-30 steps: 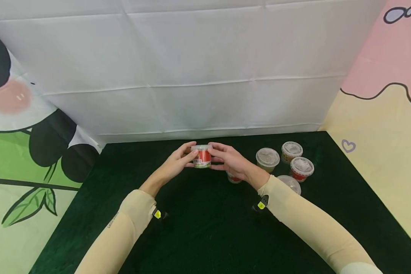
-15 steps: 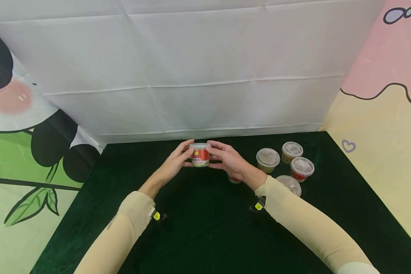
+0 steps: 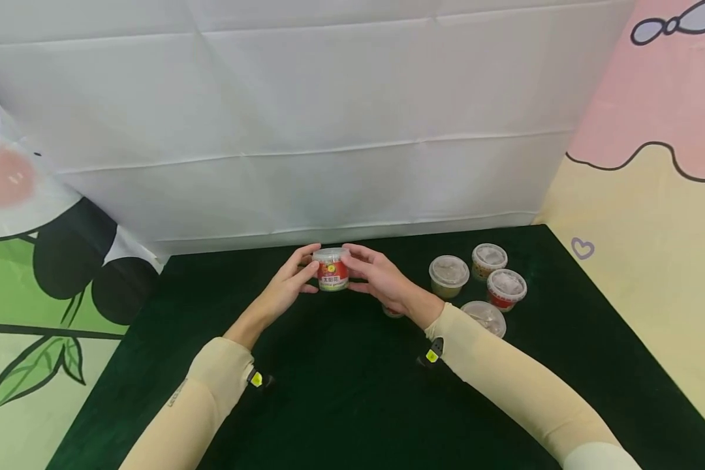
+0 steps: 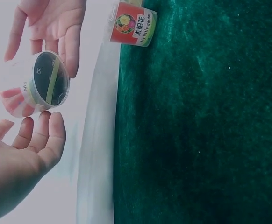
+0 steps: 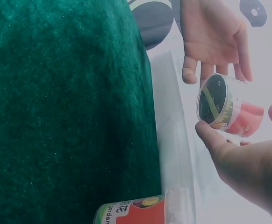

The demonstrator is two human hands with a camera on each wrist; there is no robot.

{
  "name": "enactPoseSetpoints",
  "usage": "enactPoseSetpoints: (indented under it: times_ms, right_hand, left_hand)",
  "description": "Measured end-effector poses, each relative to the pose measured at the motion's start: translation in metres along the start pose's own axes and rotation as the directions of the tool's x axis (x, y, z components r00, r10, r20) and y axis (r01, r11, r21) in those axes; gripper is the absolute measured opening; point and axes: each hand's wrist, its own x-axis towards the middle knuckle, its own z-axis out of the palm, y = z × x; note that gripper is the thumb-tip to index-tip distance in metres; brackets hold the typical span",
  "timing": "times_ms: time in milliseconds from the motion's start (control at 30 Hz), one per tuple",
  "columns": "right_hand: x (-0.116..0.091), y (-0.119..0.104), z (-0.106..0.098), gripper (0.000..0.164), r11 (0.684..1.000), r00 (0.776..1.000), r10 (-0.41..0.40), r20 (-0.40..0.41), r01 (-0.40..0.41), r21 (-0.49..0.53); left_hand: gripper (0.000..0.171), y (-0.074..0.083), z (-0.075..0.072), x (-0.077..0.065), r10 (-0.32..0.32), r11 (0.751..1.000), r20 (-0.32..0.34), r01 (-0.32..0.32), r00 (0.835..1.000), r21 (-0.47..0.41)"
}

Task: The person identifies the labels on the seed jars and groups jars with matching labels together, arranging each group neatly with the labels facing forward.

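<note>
A small clear plastic cup (image 3: 332,277) with a lid and a red label is held up above the table's far part. Its label shows a flower picture and white-banded lettering. My left hand (image 3: 282,290) holds its left side with thumb and fingertips. From the right, my right hand (image 3: 388,281) grips the opposite side. The wrist views show the cup's dark underside (image 4: 51,78) with a pale yellowish strip across it. A second red-labelled cup (image 4: 133,24) stands on the table; in the head view my right hand mostly hides it.
Several lidded cups stand right of my right forearm: one with pale contents (image 3: 449,277), a speckled one (image 3: 489,260), a red one (image 3: 506,290) and one partly behind the sleeve (image 3: 485,317). A dark green cloth (image 3: 341,391) covers the table; a white sheet (image 3: 329,130) hangs behind.
The held cup has been turned between my hands, so its flower picture and lettering now face the head camera. The hands stay around it. The head view has shifted slightly.
</note>
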Motion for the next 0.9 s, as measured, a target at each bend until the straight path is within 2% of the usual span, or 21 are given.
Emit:
enactPoseSetpoints:
  times_ms: [300, 633, 900]
  right_hand:
    - [0.001, 0.0, 0.0, 0.053, 1.0, 1.0, -0.009, -0.015, 0.009, -0.014]
    - [0.006, 0.005, 0.007, 0.053, 1.0, 1.0, 0.02, -0.011, -0.02, -0.014]
    - [0.006, 0.007, 0.008, 0.052, 0.999, 0.999, 0.042, -0.016, -0.042, 0.015]
  left_hand:
    - [0.053, -0.002, 0.001, -0.002, -0.008, 0.999, -0.023, 0.009, 1.0, 0.042]
    - [0.063, -0.008, -0.004, -0.006, -0.037, 0.997, -0.07, 0.041, 0.997, 0.067]
    - [0.061, -0.011, -0.007, -0.006, -0.06, 0.994, -0.056, 0.065, 0.997, 0.088]
